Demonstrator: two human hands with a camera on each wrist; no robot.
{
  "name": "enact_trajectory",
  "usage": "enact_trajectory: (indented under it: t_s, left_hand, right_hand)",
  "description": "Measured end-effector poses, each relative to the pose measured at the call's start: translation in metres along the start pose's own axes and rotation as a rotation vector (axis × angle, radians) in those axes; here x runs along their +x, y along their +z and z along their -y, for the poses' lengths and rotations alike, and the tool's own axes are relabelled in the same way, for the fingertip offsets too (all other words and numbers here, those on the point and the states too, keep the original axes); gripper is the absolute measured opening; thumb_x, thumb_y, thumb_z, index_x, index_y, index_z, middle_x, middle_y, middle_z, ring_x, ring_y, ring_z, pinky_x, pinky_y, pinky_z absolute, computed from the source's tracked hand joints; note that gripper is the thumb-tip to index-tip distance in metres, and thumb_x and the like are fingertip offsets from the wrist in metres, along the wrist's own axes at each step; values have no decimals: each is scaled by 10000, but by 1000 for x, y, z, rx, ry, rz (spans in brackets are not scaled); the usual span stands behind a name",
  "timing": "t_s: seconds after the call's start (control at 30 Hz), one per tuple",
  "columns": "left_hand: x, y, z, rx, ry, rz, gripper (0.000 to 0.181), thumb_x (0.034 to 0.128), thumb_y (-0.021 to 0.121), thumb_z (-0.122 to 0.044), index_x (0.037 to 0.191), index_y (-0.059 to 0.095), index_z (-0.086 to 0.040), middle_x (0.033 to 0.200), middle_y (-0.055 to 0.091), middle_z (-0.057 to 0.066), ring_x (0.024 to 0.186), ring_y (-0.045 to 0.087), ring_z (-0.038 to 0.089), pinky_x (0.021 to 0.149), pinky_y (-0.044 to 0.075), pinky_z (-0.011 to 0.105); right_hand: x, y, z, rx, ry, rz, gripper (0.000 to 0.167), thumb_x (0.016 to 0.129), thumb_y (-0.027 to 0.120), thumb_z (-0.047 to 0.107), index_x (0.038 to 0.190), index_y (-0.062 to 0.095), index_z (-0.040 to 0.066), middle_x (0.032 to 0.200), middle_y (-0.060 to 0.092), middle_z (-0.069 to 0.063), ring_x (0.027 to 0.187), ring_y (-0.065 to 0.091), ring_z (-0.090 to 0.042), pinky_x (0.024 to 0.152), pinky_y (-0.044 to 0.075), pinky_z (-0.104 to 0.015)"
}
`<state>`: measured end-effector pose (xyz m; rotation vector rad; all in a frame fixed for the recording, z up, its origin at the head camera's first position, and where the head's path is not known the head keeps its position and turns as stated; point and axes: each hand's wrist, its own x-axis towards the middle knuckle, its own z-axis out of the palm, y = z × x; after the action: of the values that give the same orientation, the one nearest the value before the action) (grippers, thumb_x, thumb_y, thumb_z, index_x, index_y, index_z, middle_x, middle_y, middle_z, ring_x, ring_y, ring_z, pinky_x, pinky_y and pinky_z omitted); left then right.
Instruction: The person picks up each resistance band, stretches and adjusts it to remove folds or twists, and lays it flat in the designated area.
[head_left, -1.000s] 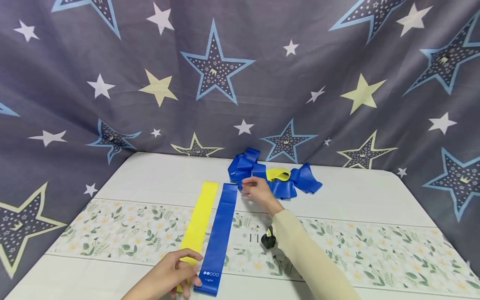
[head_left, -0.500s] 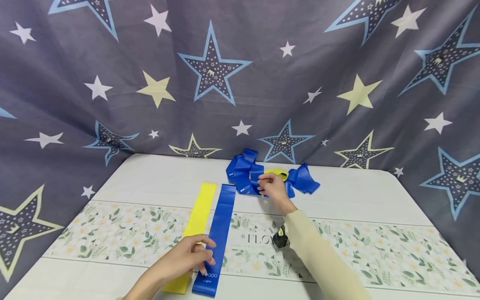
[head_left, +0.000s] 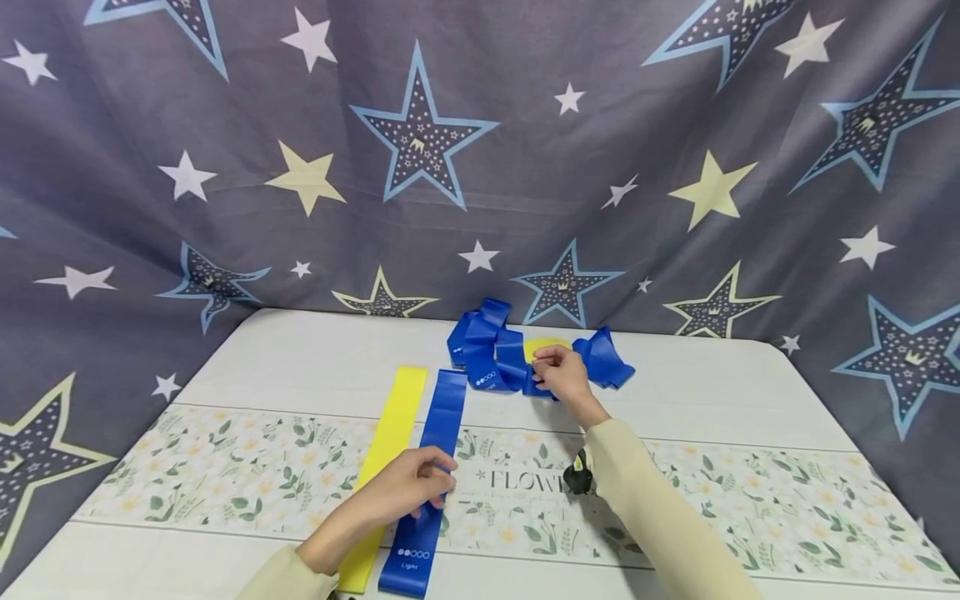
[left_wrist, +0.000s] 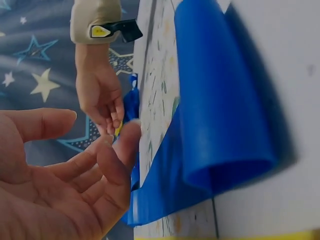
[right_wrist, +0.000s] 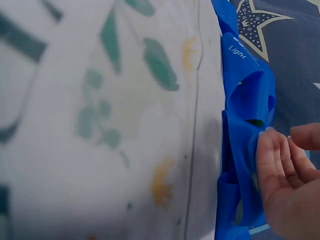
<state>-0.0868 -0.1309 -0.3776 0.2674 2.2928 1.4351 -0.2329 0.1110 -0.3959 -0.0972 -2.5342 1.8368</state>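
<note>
A yellow resistance band [head_left: 399, 408] and a blue resistance band [head_left: 408, 554] lie flat side by side, the blue one printed "Light". Over the blue band hovers my left hand [head_left: 405, 483], its fingers loosely bent and holding nothing; the left wrist view shows thumb and fingers apart. At the back, my right hand [head_left: 566, 377] is at a heap of crumpled blue bands [head_left: 480, 346] with a yellow band [head_left: 542, 344] among them. In the right wrist view its fingertips [right_wrist: 270, 131] meet a blue band [right_wrist: 245, 155], with the thumb held away from them.
The table [head_left: 720, 383] carries a white cloth with a flowered strip [head_left: 247, 467] across it. Behind stands a dark star-printed curtain [head_left: 480, 225], close to the heap. A black wrist device [head_left: 577, 475] is on the right sleeve.
My right hand has moved rightward along the heap, uncovering a printed blue band. My left hand has left the near ends of the flat bands, moving up and right over the blue one.
</note>
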Motion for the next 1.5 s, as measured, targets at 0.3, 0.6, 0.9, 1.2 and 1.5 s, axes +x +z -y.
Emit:
enact_trajectory:
  t_s: [0.3,0.6,0.9,1.2,1.5]
  left_hand:
    - [19,1,-5,128,15,-142,321,894,546,-94,1191,564,26,1057,642,144,802,626,205,613,481,303]
    - [49,-8,-4,163,-4,-221,320,891,537,-70,1194,559,31,1069,632,154,820,644,210,627,504,308]
    - [79,-7,-10,350,36,-228,339,877,557,-93,1186,591,41,1170,644,185,1119,598,330,948,472,456]
    - [103,-10,-20,370,30,-245,366,885,521,-107,1211,586,46,1190,632,190,1047,616,305,897,490,422]
    - [118,-6,-26,347,105,-280,326,896,536,-144,1151,625,38,1048,678,169,886,650,269,784,516,368]
  right_hand:
    - [-8,10,-4,-72,-82,127,211,865,570,3,1053,625,-76,807,632,-100,617,610,-158,587,551,-296]
    - [-12,22,1,-144,31,219,215,859,605,25,1063,630,-37,747,660,-114,507,548,-120,499,512,-261]
    - [-13,29,-1,-148,134,262,239,878,613,64,1105,610,-9,800,673,-116,592,615,-152,546,540,-294]
    - [-14,27,7,-51,134,220,147,906,583,66,1019,629,-16,987,685,-173,732,679,-185,648,557,-306]
    - [-14,15,31,90,109,222,217,933,558,85,1122,604,-11,954,654,-99,870,687,-250,786,556,-381]
